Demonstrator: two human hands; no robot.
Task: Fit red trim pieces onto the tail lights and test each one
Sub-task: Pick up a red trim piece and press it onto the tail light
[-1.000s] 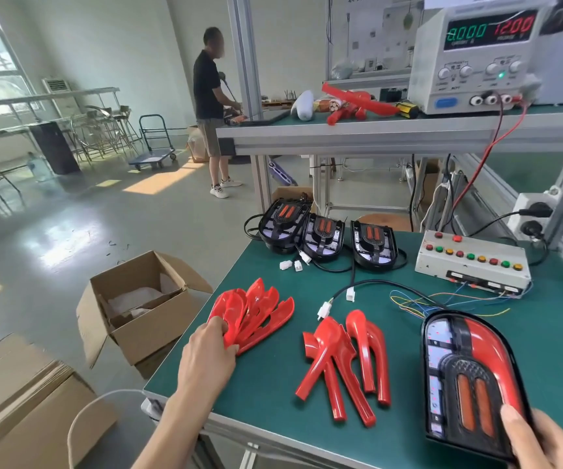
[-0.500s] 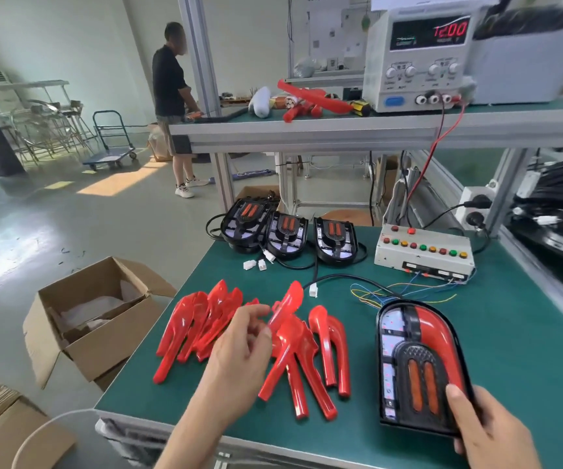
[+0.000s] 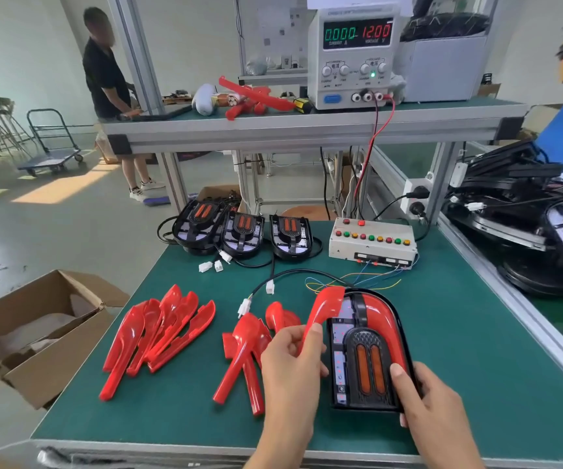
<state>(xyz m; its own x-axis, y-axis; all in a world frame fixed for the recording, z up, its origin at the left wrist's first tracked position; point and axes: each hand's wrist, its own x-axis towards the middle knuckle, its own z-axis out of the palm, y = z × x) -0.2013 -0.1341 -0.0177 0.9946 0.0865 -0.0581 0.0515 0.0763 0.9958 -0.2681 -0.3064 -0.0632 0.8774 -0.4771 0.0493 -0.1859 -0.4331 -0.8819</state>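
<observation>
A black tail light with two orange strips lies on the green table, a red trim fitted on its right side. My right hand grips its lower right corner. My left hand pinches a red trim piece, holding it over the light's upper left side. Two heaps of loose red trims lie on the mat, one at the left and one beside my left hand. Three more tail lights stand in a row at the table's back edge.
A switch box with coloured buttons sits behind the light, loose wires running from it. A power supply reading 12.00 stands on the upper shelf. An open cardboard box is on the floor left. A person stands far left.
My left hand lifted one red trim from the left heap and carried it right, up to the tail light. The right hand kept its grip on the light.
</observation>
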